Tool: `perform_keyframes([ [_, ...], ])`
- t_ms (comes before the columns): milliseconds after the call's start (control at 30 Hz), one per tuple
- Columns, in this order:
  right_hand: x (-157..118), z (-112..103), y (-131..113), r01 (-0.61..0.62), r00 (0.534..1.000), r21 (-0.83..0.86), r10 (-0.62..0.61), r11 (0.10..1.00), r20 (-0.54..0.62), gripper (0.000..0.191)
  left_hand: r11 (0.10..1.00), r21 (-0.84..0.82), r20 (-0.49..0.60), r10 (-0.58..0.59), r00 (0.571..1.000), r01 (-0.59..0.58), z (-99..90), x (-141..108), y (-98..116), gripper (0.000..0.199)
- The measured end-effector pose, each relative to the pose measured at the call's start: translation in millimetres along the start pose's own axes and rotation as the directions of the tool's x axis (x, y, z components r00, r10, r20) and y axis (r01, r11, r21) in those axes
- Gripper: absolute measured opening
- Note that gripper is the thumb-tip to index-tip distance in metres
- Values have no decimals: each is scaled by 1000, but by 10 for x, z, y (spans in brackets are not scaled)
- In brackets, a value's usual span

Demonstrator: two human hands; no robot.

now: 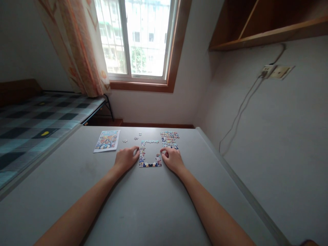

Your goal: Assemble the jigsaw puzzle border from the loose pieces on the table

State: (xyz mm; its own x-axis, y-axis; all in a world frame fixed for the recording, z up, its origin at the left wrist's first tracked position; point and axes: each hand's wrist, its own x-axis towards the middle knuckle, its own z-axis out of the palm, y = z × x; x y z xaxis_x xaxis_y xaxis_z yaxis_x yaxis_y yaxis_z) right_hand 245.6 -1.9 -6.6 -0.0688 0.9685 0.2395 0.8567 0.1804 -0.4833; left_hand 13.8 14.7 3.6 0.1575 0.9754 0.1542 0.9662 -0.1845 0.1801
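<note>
The puzzle frame (pixel 142 159) runs lengthwise forward between half-curled left fingers (pixel 134 148) and right fingers (pixel 165 149), hold unclear

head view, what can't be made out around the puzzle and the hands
Head view, too small: the fine print on the picture sheet.
Head view, too small: whether the left hand or right hand pinches a piece.
Head view, hidden by the hands: the tabletop directly beneath them.
Head view, cut off by the bottom edge: the rest of both arms.

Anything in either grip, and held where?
Left hand: no hold visible, at the left edge of the puzzle. Right hand: cannot tell whether it pinches a piece.
</note>
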Motion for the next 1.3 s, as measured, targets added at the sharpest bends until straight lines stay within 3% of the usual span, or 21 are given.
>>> perform_keyframes([
  [767,5,-1,-4,-3,1000,-4,3,1000,8,21,1000,-1,3,-8,1000,8,-17,-6,18,44],
  [1100,0,16,-6,1,1000,-6,-1,1000,-3,20,986,45,54,160,986,-163,2,-24,32,41],
  [1300,2,33,9,90,994,154,-81,984,-67,24,994,-2,69,111,991,-111,-10,-29,47,41],
])
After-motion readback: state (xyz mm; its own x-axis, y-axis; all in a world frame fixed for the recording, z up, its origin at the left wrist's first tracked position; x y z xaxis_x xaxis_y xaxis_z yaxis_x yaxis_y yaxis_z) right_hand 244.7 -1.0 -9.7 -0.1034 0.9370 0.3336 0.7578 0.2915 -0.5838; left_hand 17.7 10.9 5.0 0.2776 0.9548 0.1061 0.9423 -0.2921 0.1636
